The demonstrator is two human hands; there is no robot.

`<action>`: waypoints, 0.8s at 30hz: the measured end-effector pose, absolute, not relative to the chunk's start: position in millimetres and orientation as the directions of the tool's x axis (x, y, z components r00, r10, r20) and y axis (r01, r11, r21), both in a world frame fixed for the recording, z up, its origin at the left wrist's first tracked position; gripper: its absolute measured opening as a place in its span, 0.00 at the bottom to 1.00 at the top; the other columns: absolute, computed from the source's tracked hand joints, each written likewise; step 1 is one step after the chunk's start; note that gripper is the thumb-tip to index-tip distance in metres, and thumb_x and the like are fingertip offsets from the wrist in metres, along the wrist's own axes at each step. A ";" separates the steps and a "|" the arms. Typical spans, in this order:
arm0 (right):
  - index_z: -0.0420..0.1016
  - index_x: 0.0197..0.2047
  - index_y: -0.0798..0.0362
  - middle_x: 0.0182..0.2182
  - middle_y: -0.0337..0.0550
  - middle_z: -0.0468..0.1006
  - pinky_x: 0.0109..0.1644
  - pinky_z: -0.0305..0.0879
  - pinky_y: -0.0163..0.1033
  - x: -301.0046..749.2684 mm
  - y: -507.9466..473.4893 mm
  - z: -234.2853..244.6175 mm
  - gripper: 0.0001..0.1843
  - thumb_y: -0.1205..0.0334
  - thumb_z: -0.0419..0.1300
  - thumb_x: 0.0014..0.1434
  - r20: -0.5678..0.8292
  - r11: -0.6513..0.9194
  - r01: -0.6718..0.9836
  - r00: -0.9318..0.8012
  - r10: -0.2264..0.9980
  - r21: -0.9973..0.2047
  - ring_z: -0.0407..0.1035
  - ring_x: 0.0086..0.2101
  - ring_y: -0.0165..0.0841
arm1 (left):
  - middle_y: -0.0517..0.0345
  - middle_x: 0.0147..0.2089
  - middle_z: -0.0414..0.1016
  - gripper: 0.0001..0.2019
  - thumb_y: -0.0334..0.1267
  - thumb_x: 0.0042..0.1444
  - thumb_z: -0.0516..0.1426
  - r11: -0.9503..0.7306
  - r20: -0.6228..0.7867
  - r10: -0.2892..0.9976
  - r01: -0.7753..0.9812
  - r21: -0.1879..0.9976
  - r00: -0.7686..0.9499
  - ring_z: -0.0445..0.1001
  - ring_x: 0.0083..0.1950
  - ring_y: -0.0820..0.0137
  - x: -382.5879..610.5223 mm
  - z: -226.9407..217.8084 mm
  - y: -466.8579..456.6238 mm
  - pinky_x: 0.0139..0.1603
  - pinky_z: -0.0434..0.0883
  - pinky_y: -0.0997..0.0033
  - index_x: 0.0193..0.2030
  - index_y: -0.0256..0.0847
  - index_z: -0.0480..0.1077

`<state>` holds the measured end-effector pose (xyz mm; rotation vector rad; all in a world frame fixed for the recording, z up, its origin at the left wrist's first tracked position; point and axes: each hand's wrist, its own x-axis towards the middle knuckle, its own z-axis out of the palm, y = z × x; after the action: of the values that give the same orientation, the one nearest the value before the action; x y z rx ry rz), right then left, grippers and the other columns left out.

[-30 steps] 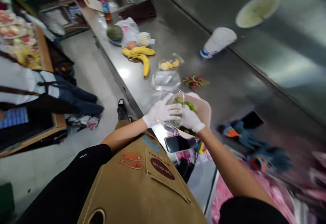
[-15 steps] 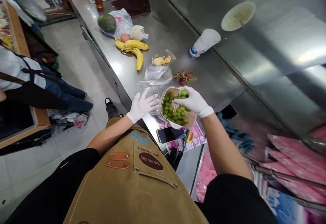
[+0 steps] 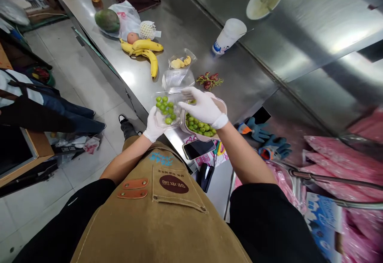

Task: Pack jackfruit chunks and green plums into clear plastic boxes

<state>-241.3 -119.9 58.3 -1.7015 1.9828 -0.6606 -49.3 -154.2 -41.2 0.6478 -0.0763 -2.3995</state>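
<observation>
My left hand point(image 3: 152, 126), in a white glove, grips the near-left side of a clear plastic box point(image 3: 178, 116). Several green grapes point(image 3: 168, 120) lie inside that box. Over the pink basket point(image 3: 222, 105) hovers my right hand point(image 3: 202, 106), gloved too, with fingers stretched out and apart toward the box. It holds nothing that I can see. More green grapes point(image 3: 201, 126) fill the basket, partly hidden under this hand. A second clear box point(image 3: 178, 78) sits just beyond, and past it another clear box holds pale yellow fruit pieces point(image 3: 180, 62).
Red grapes on a stem point(image 3: 208, 80), bananas point(image 3: 149, 50), a mango point(image 3: 107, 20) and a cup point(image 3: 229, 37) stand on the steel counter point(image 3: 185, 20). A phone point(image 3: 199, 150) and scissors point(image 3: 220, 148) lie near me. Another person point(image 3: 50, 103) is at the left.
Green grapes now lie in the clear box, which was bare before. My left hand has closed on its side; my right hand has come up from the basket and moved left, its fingers opened.
</observation>
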 end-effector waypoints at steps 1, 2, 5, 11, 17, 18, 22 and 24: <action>0.77 0.64 0.49 0.55 0.52 0.83 0.65 0.74 0.56 -257.7 -107.9 53.5 0.25 0.51 0.64 0.66 -0.053 0.160 -0.799 -0.159 -0.986 -0.580 0.78 0.55 0.48 | 0.47 0.64 0.85 0.26 0.53 0.75 0.49 -0.797 -0.424 -0.594 0.571 0.196 -0.684 0.76 0.74 0.47 -47.0 -43.3 -155.3 0.74 0.74 0.36 0.69 0.44 0.75; 0.77 0.65 0.51 0.56 0.54 0.83 0.67 0.73 0.58 -273.2 -96.1 46.8 0.28 0.50 0.64 0.65 -0.109 0.211 -0.827 -0.181 -0.977 -0.521 0.78 0.56 0.50 | 0.46 0.63 0.85 0.26 0.51 0.74 0.49 -0.801 -0.423 -0.587 0.569 0.183 -0.690 0.77 0.73 0.46 -45.2 -45.3 -156.7 0.74 0.73 0.36 0.69 0.43 0.75; 0.68 0.76 0.54 0.68 0.63 0.73 0.74 0.66 0.63 -306.2 -65.8 18.5 0.50 0.48 0.73 0.53 -0.377 0.351 -0.895 -0.236 -0.896 -0.275 0.69 0.67 0.61 | 0.44 0.60 0.87 0.26 0.45 0.71 0.52 -0.819 -0.455 -0.559 0.548 0.170 -0.694 0.79 0.72 0.45 -42.2 -49.4 -161.1 0.73 0.74 0.34 0.70 0.40 0.74; 0.48 0.85 0.57 0.75 0.77 0.52 0.75 0.58 0.68 -305.3 -46.1 -22.5 0.74 0.38 0.78 0.47 -0.532 0.367 -0.930 -0.298 -0.792 -0.026 0.57 0.71 0.74 | 0.41 0.65 0.84 0.24 0.39 0.66 0.58 -0.837 -0.462 -0.548 0.450 0.313 -0.697 0.76 0.74 0.43 -39.1 -46.4 -165.3 0.72 0.75 0.35 0.68 0.39 0.75; 0.67 0.75 0.57 0.64 0.71 0.63 0.64 0.72 0.60 -290.6 -52.1 -20.1 0.56 0.39 0.78 0.50 -0.482 0.442 -0.897 -0.391 -0.784 0.008 0.72 0.57 0.65 | 0.42 0.68 0.81 0.16 0.41 0.68 0.62 -0.816 -0.531 -0.576 0.400 0.417 -0.621 0.76 0.74 0.44 -40.6 -49.2 -169.1 0.70 0.78 0.42 0.60 0.40 0.77; 0.67 0.75 0.56 0.64 0.69 0.64 0.64 0.73 0.58 -290.0 -53.0 -19.5 0.54 0.43 0.77 0.51 -0.463 0.464 -0.886 -0.411 -0.785 -0.001 0.74 0.56 0.63 | 0.42 0.68 0.82 0.16 0.43 0.69 0.62 -0.814 -0.544 -0.579 0.401 0.420 -0.607 0.76 0.74 0.44 -41.3 -50.8 -169.9 0.69 0.79 0.43 0.60 0.40 0.77; 0.72 0.73 0.54 0.64 0.65 0.70 0.63 0.74 0.52 -293.2 -55.9 -19.3 0.40 0.56 0.70 0.59 -0.461 0.529 -0.845 -0.441 -0.770 -0.076 0.79 0.52 0.54 | 0.43 0.67 0.82 0.19 0.47 0.69 0.64 -0.814 -0.574 -0.581 0.396 0.425 -0.577 0.79 0.72 0.44 -42.5 -55.2 -171.9 0.66 0.81 0.46 0.62 0.42 0.77; 0.74 0.72 0.53 0.63 0.62 0.76 0.65 0.73 0.52 -297.0 -58.0 -18.5 0.34 0.58 0.65 0.63 -0.465 0.525 -0.843 -0.421 -0.779 -0.118 0.79 0.53 0.54 | 0.42 0.66 0.83 0.20 0.47 0.69 0.64 -0.814 -0.580 -0.581 0.395 0.426 -0.572 0.81 0.70 0.45 -42.4 -55.6 -172.3 0.65 0.82 0.47 0.63 0.41 0.76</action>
<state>-297.0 -58.0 -18.5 -1.3221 2.3017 0.1831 -42.4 -172.3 -55.6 0.9930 -0.3365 -2.3551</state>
